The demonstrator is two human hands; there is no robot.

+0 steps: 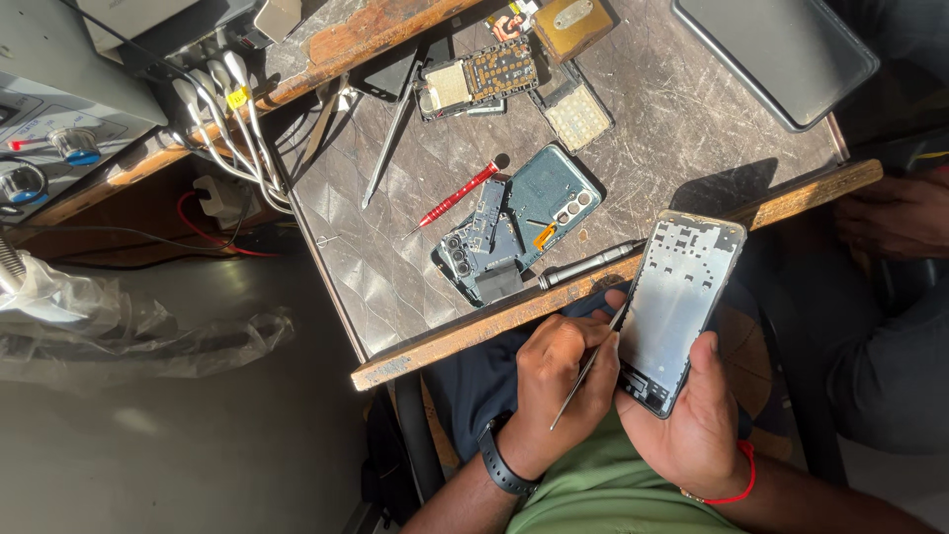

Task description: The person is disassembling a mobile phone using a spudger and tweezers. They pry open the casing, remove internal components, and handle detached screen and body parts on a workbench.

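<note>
Closest to the lens, the left hand [563, 381], wearing a dark wristwatch [502, 465], is curled shut around thin metal tweezers [585, 371] whose upper tip meets the left edge of an opened phone frame [680, 307]. Just beside it, the right hand [697, 420], with a red thread at the wrist, cradles that frame from below, fingers wrapped around its lower end; the frame stands tilted off the table's near edge, above the lap.

On the scratched metal table [672, 129], near the near edge, lies a teal phone back cover [554, 198] with a circuit board [484, 237] and a camera module resting in it. A red-handled screwdriver [457, 198] lies just left of the cover, and a dark cylindrical driver handle [591, 265] lies along the wooden near edge. Toward the far edge sit another circuit board [479, 77], a small keypad-like part [578, 114] and long tweezers [388, 138]. A dark tray [776, 54] fills the far right corner; its contents cannot be made out.

White cables [237, 129] hang at the table's left edge. Crumpled clear plastic [129, 331] lies on the floor to the left. Another person's hand [895, 213] is cut off at the right.
</note>
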